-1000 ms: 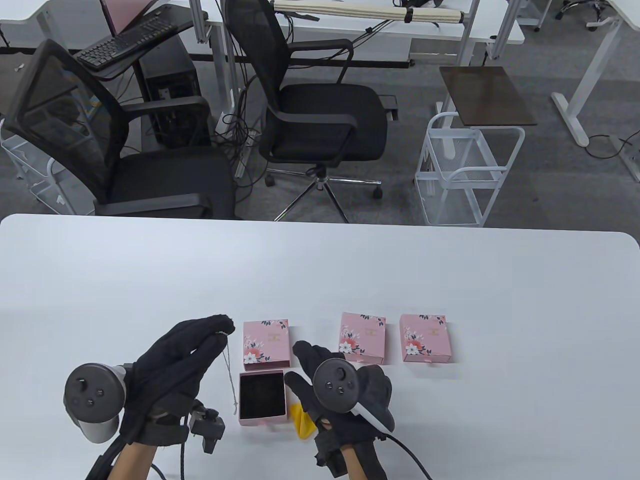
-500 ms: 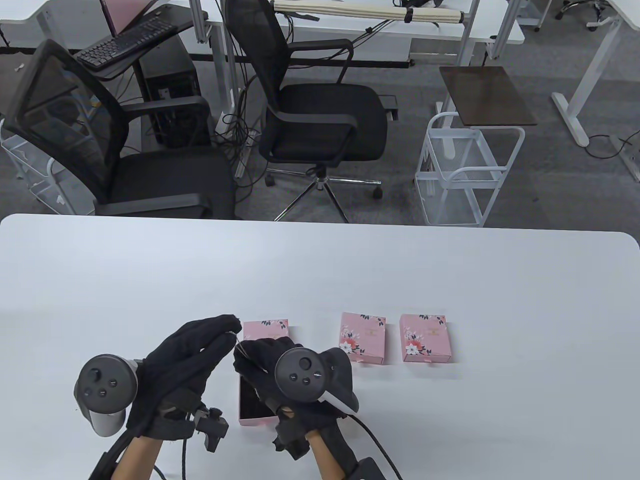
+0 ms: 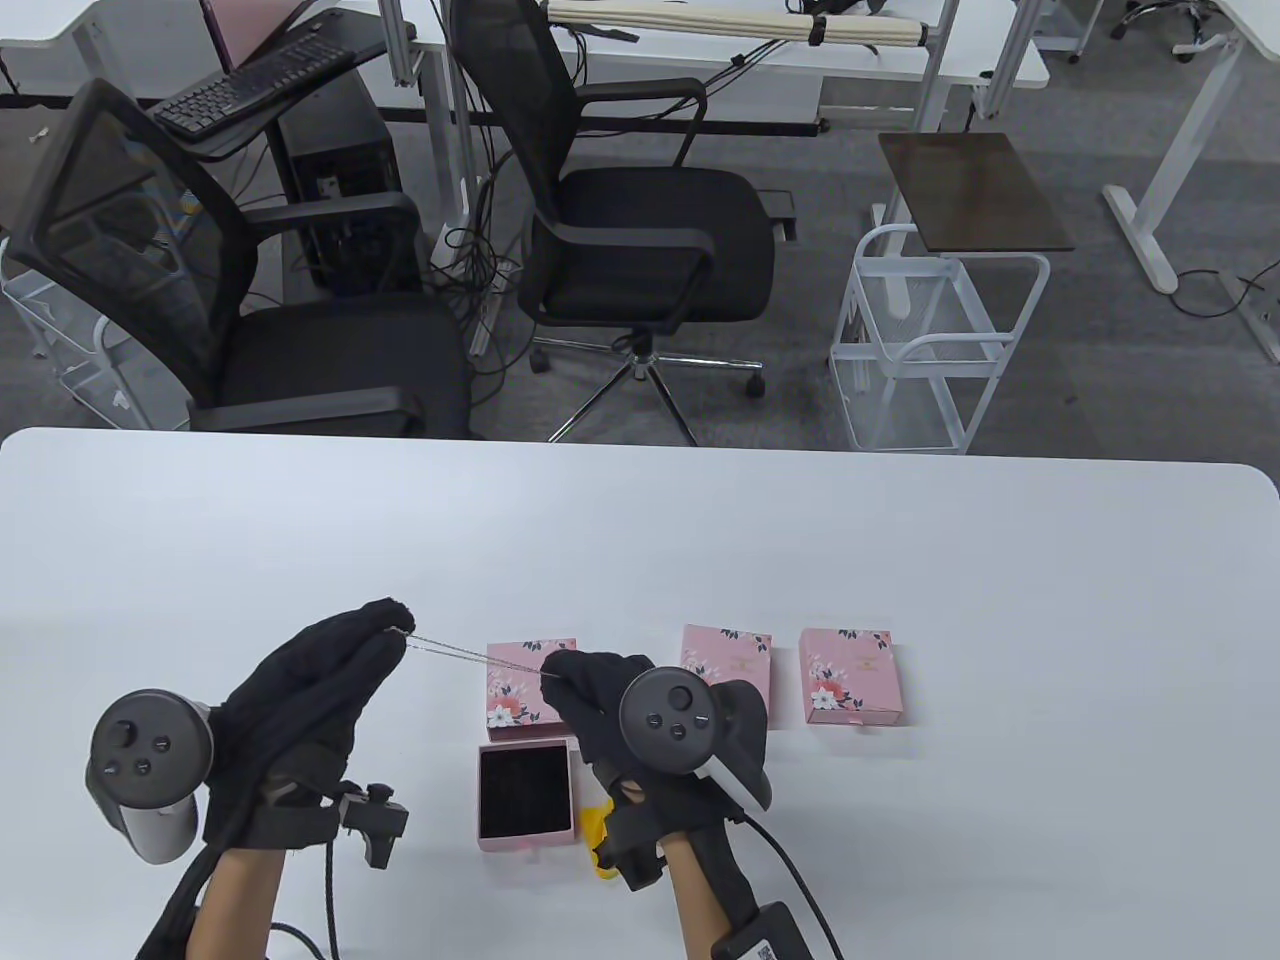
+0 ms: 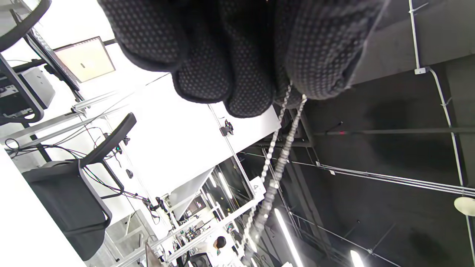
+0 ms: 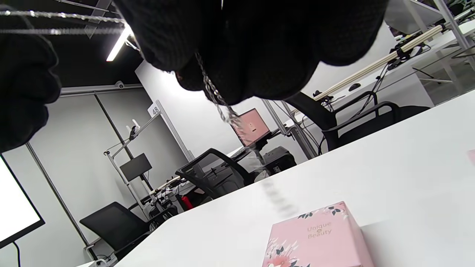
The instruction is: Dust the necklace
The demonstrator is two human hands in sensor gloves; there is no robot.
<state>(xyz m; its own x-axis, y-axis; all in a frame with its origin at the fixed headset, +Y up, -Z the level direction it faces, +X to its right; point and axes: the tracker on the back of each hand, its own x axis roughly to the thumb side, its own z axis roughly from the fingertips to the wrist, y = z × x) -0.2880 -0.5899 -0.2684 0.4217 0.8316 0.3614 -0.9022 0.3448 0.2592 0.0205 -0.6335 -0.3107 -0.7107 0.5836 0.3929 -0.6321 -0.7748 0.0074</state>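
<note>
Gloved left hand [image 4: 237, 48] pinching silver necklace [image 4: 276, 163], doubled chain trailing below the fingers [image 4: 245, 92], black chair [image 4: 70, 200] far left of it

Grey carpet [image 3: 1100, 330], black office chairs [image 3: 640, 230], white desks [image 3: 800, 55]

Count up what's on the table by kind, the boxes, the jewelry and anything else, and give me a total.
Closed pink boxes: 3
Open pink tray with black lining: 1
Necklace, held taut between left hand and right hand: 1
Yellow cloth, partly hidden: 1
Total: 6
</note>
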